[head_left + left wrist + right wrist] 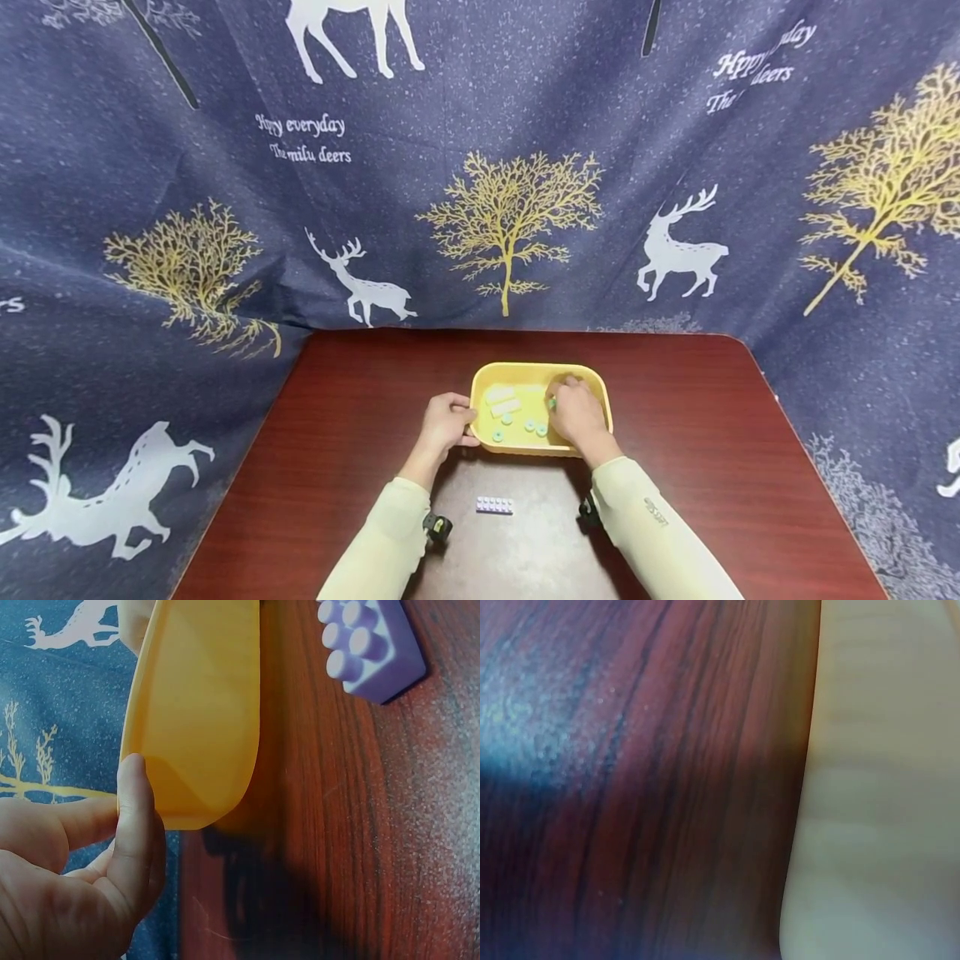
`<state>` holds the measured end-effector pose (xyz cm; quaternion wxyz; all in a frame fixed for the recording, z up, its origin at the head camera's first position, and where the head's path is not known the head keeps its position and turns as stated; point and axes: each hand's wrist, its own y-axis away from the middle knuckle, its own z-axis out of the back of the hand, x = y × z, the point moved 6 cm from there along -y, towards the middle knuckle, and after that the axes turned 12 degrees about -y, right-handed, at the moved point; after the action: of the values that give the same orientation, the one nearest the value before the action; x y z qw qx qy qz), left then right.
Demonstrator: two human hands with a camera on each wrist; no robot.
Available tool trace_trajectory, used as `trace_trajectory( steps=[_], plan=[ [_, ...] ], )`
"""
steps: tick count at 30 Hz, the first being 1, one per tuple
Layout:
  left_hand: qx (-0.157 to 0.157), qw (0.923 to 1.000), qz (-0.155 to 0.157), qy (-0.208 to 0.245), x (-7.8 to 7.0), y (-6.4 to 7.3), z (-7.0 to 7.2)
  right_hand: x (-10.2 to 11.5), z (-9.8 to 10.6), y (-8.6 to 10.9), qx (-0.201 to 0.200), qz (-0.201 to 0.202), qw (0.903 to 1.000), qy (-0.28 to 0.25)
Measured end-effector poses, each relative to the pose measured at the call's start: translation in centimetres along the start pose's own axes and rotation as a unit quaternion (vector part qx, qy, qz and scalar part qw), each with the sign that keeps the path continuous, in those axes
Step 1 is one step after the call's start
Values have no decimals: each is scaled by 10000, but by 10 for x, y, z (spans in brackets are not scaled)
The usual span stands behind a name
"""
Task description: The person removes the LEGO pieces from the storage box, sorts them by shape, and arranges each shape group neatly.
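Observation:
A yellow plastic basin [542,367] stands on the table, holding pale blocks [505,407] and several small light-green rings [498,436]. My left hand [448,421] grips its left end, thumb and fingers on either side of the rim, as the left wrist view [135,825] also shows. Inside the right part of the basin, my right hand [579,410] has its fingers curled down, with a small bright green piece [552,403] at the fingertips. That piece is mostly covered by the fingers. The right wrist view holds only sleeve and tabletop.
A purple studded building brick [494,506] lies on the reddish-brown table [360,375], in front of the basin. Behind the table hangs a dark blue cloth [465,108] printed with deer and trees. Black wrist cameras [438,526] sit below both forearms.

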<state>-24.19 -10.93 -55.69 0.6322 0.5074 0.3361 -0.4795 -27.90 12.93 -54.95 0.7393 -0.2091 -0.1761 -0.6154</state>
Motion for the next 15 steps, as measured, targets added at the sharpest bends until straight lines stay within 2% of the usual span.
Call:
trace_trajectory(
  steps=[15],
  plan=[
    [-54, 9999, 11, -99, -1, 1, 0, 0, 0, 1, 65, 149, 9999, -9]
  ],
)
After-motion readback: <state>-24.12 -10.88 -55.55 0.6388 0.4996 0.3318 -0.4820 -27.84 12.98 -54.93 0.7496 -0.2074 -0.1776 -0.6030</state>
